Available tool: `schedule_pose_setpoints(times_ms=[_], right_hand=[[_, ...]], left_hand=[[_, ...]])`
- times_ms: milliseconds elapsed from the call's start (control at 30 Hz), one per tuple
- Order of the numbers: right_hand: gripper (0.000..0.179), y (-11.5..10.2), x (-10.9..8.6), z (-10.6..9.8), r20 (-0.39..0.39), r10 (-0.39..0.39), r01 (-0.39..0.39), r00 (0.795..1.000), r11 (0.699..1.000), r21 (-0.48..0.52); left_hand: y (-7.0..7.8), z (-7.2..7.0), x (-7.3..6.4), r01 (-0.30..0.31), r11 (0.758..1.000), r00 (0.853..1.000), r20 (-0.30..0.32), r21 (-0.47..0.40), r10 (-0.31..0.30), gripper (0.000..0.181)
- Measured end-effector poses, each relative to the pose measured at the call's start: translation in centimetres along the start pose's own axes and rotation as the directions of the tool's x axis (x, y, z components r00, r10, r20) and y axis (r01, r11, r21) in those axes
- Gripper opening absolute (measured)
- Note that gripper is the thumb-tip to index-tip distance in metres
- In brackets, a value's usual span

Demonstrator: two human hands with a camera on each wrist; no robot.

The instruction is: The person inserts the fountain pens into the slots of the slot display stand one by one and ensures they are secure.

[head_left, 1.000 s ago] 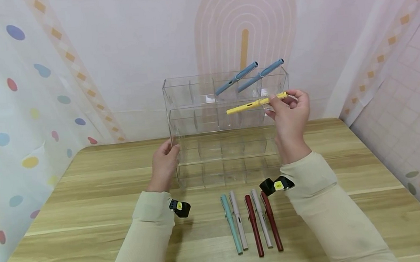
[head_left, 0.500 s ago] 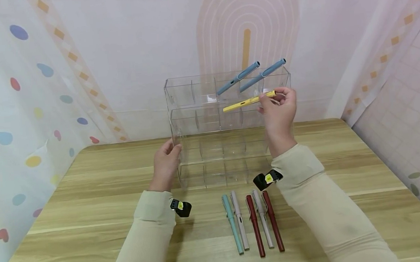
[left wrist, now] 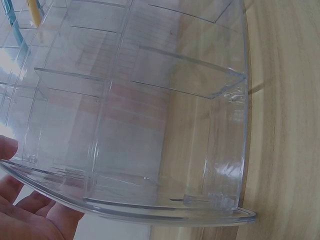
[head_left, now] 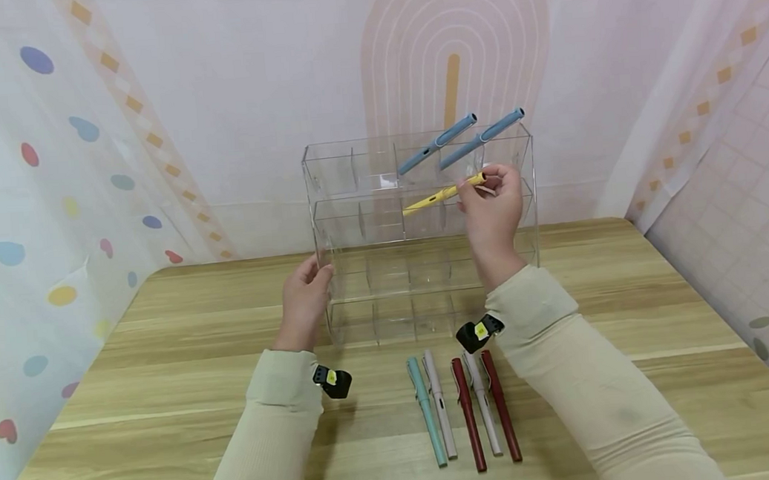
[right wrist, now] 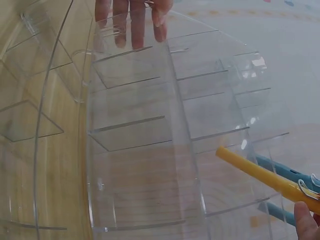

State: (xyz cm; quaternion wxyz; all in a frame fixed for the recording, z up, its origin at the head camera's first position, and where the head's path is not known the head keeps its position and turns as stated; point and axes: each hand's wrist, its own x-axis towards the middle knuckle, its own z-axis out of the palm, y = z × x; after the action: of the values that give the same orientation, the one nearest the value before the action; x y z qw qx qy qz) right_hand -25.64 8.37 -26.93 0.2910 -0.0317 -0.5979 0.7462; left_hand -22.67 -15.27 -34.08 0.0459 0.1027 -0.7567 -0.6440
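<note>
My right hand [head_left: 495, 214] pinches a yellow pen [head_left: 437, 198] near its clip end. The pen tilts, its lower tip at the front edge of the second tier of a clear acrylic rack [head_left: 381, 229]. In the right wrist view the yellow pen [right wrist: 265, 176] crosses over the compartments, thumb against it. My left hand [head_left: 304, 301] grips the rack's left side panel, thumb in front and fingers behind; the left wrist view shows these fingers [left wrist: 37, 210] at the panel edge. Two blue pens [head_left: 436, 144] [head_left: 482, 139] lean in separate top-tier compartments.
On the wooden table [head_left: 188, 402] before the rack lie several pens: a teal pen [head_left: 426, 412], two pale lilac pens [head_left: 439, 406] [head_left: 483, 404] and two dark red pens [head_left: 468, 416] [head_left: 501, 406]. A patterned curtain [head_left: 247, 93] hangs behind the table.
My right hand has moved left and slightly in with the yellow pen, bringing its tip to the second tier. The left hand stays on the rack's side.
</note>
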Motion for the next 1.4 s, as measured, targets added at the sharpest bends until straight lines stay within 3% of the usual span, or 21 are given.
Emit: schedule_pose_setpoints(times_ms=[1067,1400], right_hand=[[0.03,1.0,-0.2,-0.4,0.093,-0.04,0.043,0.995,0.999,-0.024],[0.044,1.2,-0.2,-0.8,0.097,-0.021,0.023,0.995,0.999,-0.024]], left_hand=[[0.1,0.1,-0.2,0.006,1.0,1.0,-0.002,0.02,-0.006,0.04],[0.0,-0.1,-0.2,0.003,1.0,1.0,0.009,0.017,-0.004,0.042]])
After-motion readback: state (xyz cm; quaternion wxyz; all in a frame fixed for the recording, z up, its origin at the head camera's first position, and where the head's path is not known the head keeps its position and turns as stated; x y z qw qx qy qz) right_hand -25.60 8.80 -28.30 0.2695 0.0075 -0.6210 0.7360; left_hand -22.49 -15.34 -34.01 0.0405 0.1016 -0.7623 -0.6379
